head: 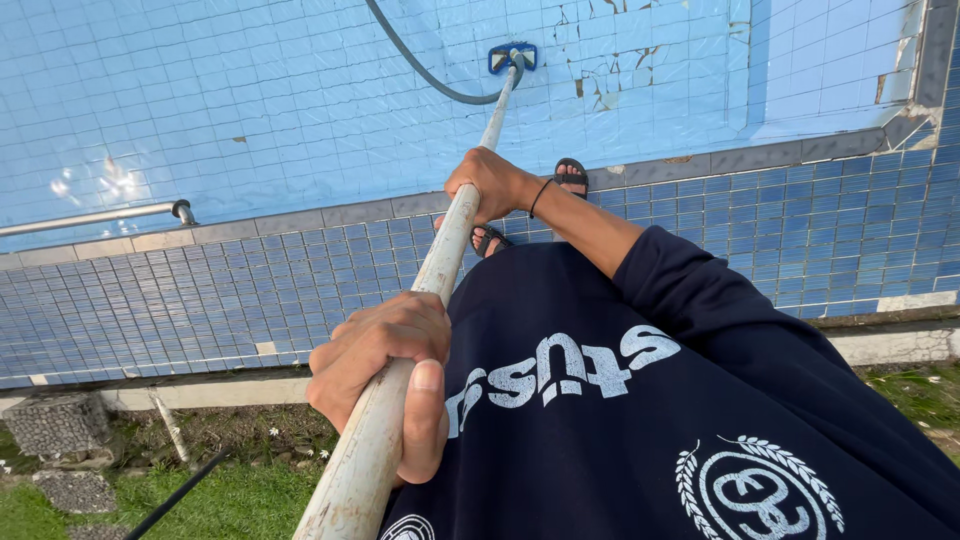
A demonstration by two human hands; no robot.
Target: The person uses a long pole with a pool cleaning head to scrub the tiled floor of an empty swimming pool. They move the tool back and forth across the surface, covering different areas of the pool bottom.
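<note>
Both hands are clamped on a long pale pole (440,260): the left hand (385,375) grips it near the body, the right hand (492,183) farther along. The pole slants away over the blue tiled pool edge (200,290) to a blue brush head (512,57) on the pool floor, beside a dark hose (420,68).

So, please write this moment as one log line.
left hand: grips pole | right hand: grips pole higher | brush head: underwater in pool

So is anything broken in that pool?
Yes. The pool floor has cracked, missing tiles beside the blue vacuum head, showing brownish patches. Both hands, left hand and right hand, grip the pole.
</note>
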